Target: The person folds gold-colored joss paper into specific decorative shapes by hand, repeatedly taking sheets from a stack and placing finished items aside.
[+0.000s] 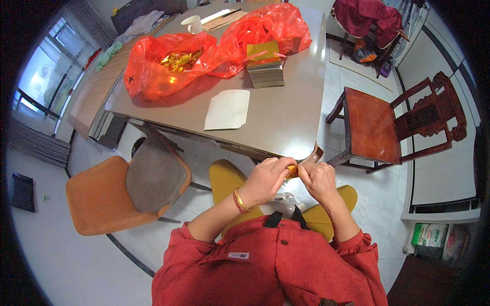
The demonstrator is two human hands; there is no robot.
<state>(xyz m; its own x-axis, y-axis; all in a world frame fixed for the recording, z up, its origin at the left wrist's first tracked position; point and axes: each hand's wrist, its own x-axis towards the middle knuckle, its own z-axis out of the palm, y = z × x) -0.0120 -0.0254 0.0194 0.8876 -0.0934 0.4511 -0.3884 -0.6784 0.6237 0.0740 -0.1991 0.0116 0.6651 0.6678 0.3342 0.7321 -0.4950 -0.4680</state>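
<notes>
Between my two hands, just off the table's near right corner, is a small piece of folded gold foil paper. My left hand pinches its left side between thumb and fingers. My right hand closes at its right edge, and its fingers partly hide the foil. On the table lies a flat stack of white paper sheets. Behind it stands a thick block of gold-faced paper with pink strips near its top. An open red plastic bag holds crumpled or folded gold foil pieces.
A second red plastic bag lies behind the paper block. Farther back stand a white mug and a pen. An orange-and-grey chair is at my left. A carved wooden chair stands to the right.
</notes>
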